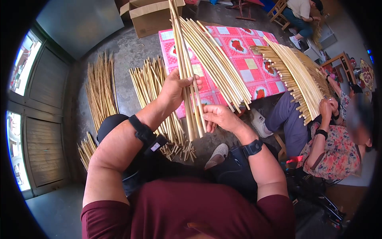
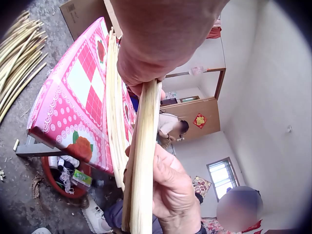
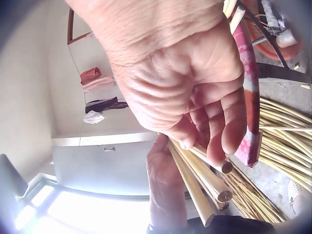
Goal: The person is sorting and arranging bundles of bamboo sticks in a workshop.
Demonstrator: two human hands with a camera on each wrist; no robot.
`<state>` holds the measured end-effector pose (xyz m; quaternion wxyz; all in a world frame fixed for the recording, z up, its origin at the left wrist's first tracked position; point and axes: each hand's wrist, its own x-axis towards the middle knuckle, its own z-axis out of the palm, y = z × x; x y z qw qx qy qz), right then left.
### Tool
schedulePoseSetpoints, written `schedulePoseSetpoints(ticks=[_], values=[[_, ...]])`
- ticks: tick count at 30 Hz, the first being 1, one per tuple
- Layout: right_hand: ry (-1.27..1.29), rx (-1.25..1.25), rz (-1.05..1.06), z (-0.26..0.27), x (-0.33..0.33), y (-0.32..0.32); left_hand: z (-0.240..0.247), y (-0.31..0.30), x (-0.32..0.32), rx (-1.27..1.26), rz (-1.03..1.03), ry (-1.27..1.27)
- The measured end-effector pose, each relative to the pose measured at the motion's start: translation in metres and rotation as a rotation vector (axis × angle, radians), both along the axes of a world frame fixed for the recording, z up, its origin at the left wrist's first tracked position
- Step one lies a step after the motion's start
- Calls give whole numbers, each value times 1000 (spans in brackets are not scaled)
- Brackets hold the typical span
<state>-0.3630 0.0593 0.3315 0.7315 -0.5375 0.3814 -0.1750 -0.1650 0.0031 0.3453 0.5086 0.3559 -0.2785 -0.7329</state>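
Note:
A few long pale stalks (image 1: 187, 63) stand nearly upright before the chest, gripped partway along by the left hand (image 1: 175, 89), thumb across them. Lower down, the right hand (image 1: 223, 117) pinches one stalk near its bottom end between thumb and fingers. In the left wrist view the stalks (image 2: 146, 161) run down past the right hand (image 2: 173, 190). Cut round ends of the stalks (image 3: 222, 195) show below the curled fingers of the right hand (image 3: 185, 87) in the right wrist view, with the left hand (image 3: 165, 180) behind.
More stalks (image 1: 219, 59) lie on a pink patterned tabletop (image 1: 248, 63). Bundles (image 1: 101, 87) rest on the floor at left, near a cardboard box (image 1: 155, 18). At right a seated person (image 1: 334, 155) handles another pile (image 1: 298, 71); a red basin (image 2: 58, 180) sits under the table.

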Motion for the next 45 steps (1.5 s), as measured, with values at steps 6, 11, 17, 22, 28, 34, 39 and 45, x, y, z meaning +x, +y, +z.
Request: schedulePoseSetpoints(ticks=[6, 11, 17, 22, 28, 34, 39, 45], values=[[74, -71, 39, 0, -2, -2, -8, -3, 2, -31, 30, -23], [364, -284, -337, 8, -42, -26, -1, -5, 11, 17, 220, -131], [874, -858, -501, -10, -80, -38, -2, -8, 22, 90, 321, -225], [1095, -920, -307, -11, -61, -30, 6, -3, 24, 72, 262, -259], [1392, -699, -62, -13, -45, -32, 2, -3, 25, 71, 256, -238], [1208, -575, -46, -2, -50, -28, 10, -2, 27, 122, 232, -218], [357, -171, -148, 9, -54, -26, 3, -2, 24, 112, 203, -138], [-97, 46, -130, 13, -36, -17, -2, -2, 15, 129, 225, -105]])
